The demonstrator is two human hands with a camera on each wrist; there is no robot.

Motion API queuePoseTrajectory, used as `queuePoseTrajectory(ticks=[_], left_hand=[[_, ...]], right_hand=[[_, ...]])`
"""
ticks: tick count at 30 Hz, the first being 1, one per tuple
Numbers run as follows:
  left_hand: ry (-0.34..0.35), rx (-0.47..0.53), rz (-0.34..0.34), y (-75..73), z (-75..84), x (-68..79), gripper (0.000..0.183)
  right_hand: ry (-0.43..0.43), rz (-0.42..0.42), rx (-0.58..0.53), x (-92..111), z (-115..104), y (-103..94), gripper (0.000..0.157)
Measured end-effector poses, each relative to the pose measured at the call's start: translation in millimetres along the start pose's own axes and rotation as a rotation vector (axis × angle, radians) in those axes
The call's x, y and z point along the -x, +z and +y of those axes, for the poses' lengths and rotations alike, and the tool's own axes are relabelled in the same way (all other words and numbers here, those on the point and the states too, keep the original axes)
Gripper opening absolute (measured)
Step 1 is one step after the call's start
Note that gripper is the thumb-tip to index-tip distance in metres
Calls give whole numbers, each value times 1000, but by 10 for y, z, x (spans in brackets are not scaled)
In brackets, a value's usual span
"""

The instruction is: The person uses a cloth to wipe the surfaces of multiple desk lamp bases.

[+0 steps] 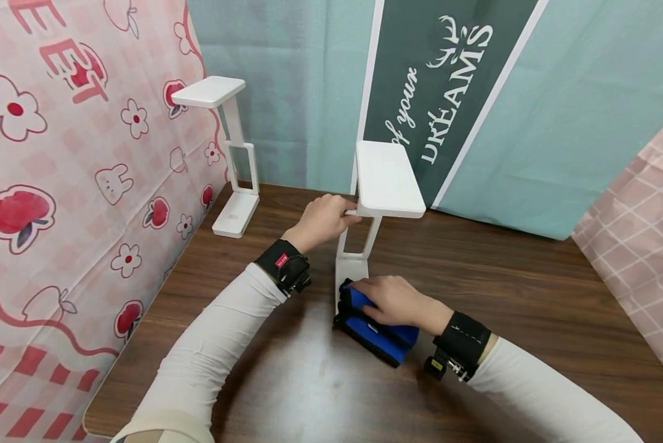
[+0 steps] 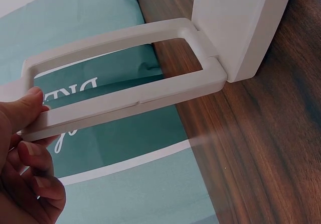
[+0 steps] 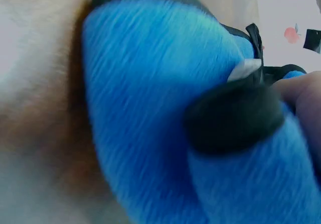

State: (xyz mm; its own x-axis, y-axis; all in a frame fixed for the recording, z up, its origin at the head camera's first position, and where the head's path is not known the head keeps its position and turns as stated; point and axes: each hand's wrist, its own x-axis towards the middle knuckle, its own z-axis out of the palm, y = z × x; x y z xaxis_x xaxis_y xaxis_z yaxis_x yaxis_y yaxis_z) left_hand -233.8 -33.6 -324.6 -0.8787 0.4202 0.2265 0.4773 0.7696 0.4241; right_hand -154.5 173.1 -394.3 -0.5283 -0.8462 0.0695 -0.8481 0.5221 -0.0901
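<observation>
A white folding stand point(image 1: 391, 178) with a flat top plate, an open rectangular frame point(image 2: 135, 96) and a flat base point(image 1: 351, 269) stands upright on the table. Thumb and fingers of my left hand point(image 1: 322, 221) pinch the frame near its upper end, just under the plate. In the left wrist view that hand point(image 2: 25, 158) has its thumb over the frame's bar. My right hand point(image 1: 392, 299) grips a folded blue cloth point(image 1: 372, 335) with black edging, held over the front of the base. Close up, the cloth point(image 3: 145, 83) looks fuzzy, with a small white tag.
A second white stand point(image 1: 234, 212) of the same kind is at the back left of the wooden table point(image 1: 503, 295). Patterned pink cloth point(image 1: 76, 184) hangs along the left side, a teal curtain point(image 1: 287, 92) behind, and pink checked cloth point(image 1: 641, 227) at the right.
</observation>
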Motion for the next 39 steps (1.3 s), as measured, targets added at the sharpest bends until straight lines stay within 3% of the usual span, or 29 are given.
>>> queuePoseTrajectory(ticks=[4, 9, 11, 14, 19, 22, 26, 29, 35, 39], left_hand=[[4, 2, -7, 14, 13, 3, 28], [5, 3, -7, 13, 15, 15, 31], [7, 8, 1, 6, 5, 24, 30], [4, 10, 17, -7, -18, 39, 28], [3, 6, 25, -18, -60, 41, 27], [12, 7, 27, -17, -73, 25, 28], [9, -1, 33, -20, -75, 10, 27], [11, -4, 29, -22, -63, 8, 27], [27, -3, 26, -10, -39, 8, 27], [26, -3, 23, 1, -35, 5, 27]], right_hand=[[40, -62, 6, -102, 67, -20, 46], [201, -241, -53, -280, 132, -65, 56], [236, -276, -67, -324, 137, -79, 57], [193, -231, -20, -336, 114, -79, 53], [16, -22, 143, -237, 38, -12, 39], [-67, 75, 183, -153, -2, 17, 38], [-108, 102, 213, -112, -28, -6, 38], [-48, 28, 196, -164, -2, -60, 41], [216, -229, 54, -403, 146, -142, 50], [282, -272, 4, -487, 221, -132, 52]])
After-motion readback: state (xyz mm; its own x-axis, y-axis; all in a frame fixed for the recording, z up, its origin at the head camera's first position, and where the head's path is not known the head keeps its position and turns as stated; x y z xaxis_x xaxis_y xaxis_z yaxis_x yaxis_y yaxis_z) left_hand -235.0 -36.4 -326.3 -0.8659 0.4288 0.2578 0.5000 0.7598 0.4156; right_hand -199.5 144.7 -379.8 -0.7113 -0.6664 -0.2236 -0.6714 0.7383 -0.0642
